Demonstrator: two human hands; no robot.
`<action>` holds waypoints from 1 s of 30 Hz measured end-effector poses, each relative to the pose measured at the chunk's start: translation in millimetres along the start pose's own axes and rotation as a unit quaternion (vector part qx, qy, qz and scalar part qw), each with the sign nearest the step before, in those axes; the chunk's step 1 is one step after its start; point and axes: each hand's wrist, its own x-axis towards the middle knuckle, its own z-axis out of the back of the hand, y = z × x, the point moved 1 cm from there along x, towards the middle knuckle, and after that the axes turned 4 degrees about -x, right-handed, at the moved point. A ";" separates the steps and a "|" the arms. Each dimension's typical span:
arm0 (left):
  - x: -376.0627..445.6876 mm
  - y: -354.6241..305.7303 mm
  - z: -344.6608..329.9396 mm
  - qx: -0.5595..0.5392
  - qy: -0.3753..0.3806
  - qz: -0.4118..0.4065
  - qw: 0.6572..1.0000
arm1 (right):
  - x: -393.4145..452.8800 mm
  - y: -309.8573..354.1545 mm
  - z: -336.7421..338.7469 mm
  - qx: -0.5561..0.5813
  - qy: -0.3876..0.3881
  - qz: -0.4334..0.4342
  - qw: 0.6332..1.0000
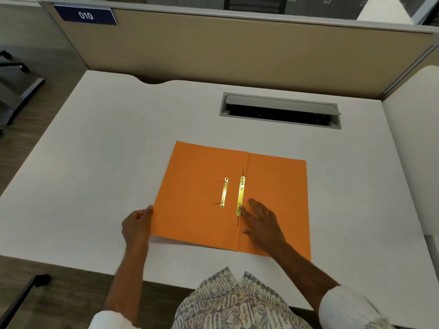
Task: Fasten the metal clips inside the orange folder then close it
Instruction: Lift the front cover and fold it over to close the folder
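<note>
An orange folder [197, 198] lies open and flat on the white desk [95, 150]. Two gold metal clips sit near its spine: a shorter clip bar [224, 192] on the left leaf and a longer clip strip [241, 195] along the fold. My left hand [137, 225] holds the left edge of the folder's left leaf, fingers curled around it. My right hand [261, 222] rests flat on the right leaf, fingers spread, with fingertips touching the lower end of the longer clip.
A grey cable hatch [280, 110] with its lid raised is set in the desk behind the folder. A tan partition [237, 43] with a blue "010" label [85, 15] closes the far side. Chair legs [14, 86] stand on the floor at left.
</note>
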 end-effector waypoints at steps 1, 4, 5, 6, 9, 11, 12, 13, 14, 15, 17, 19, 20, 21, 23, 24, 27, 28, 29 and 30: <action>-2.9 -5.0 2.8 -0.015 0.006 -0.010 1.000 | -0.9 -0.8 -0.3 0.001 0.001 0.000 1.000; -16.6 -19.7 7.4 -0.047 0.038 -0.039 0.997 | -4.7 -3.0 -4.2 0.002 0.000 0.011 1.000; -21.4 -23.8 8.6 -0.053 0.046 -0.048 0.996 | -5.7 -3.3 -5.4 0.002 -0.002 0.016 1.000; -26.5 -27.1 9.9 -0.059 0.051 -0.056 0.995 | -7.2 -3.3 -6.9 0.005 -0.004 0.017 1.000; -42.4 -36.1 12.5 -0.082 0.059 -0.074 0.992 | -10.2 -1.6 -8.8 0.016 -0.009 0.016 1.000; -53.9 -42.4 13.4 -0.087 0.063 -0.089 0.990 | -11.4 0.0 -8.2 0.014 -0.014 0.019 1.000; -59.7 -45.7 13.5 -0.091 0.066 -0.096 0.989 | -11.7 0.3 -7.1 0.013 -0.015 0.020 1.000; -65.7 -49.4 13.5 -0.094 0.069 -0.103 0.988 | -11.9 0.6 -5.6 0.011 -0.014 0.019 1.000; -71.7 -53.2 13.2 -0.097 0.072 -0.108 0.987 | -12.1 0.9 -3.8 0.009 -0.014 0.017 1.000; -77.1 -57.0 13.3 -0.100 0.076 -0.112 0.986 | -12.1 1.6 -2.3 0.007 -0.015 0.016 1.000; -88.1 -64.5 11.9 -0.105 0.086 -0.117 0.984 | -12.2 2.7 0.5 0.008 -0.018 0.015 1.000; -99.9 -71.8 9.1 -0.108 0.098 -0.122 0.982 | -12.2 2.5 1.7 0.009 -0.017 0.017 1.000; -105.7 -75.1 7.6 -0.111 0.103 -0.126 0.980 | -12.3 2.2 1.3 0.011 -0.018 0.019 1.000; -111.7 -78.1 5.7 -0.113 0.109 -0.131 0.979 | -13.0 1.2 0.6 0.014 -0.019 0.021 0.999; -122.7 -83.7 1.3 -0.115 0.122 -0.139 0.976 | -15.3 -0.2 -2.0 0.015 -0.023 0.031 0.999; -128.0 -86.6 -1.5 -0.115 0.128 -0.143 0.975 | -17.0 -0.8 -3.9 0.013 -0.025 0.038 0.999; -142.9 -92.9 -11.7 -0.108 0.143 -0.155 0.972 | -21.5 -2.2 -10.5 0.005 -0.036 0.060 0.998; -147.5 -94.4 -15.6 -0.107 0.147 -0.158 0.971 | -22.6 -2.7 -11.9 0.005 -0.035 0.063 0.997; -151.7 -95.4 -18.8 -0.107 0.151 -0.160 0.970 | -23.5 -3.0 -13.0 0.007 -0.034 0.065 0.997; -155.5 -96.3 -21.9 -0.106 0.154 -0.162 0.969 | -24.4 -3.3 -13.9 0.008 -0.033 0.067 0.997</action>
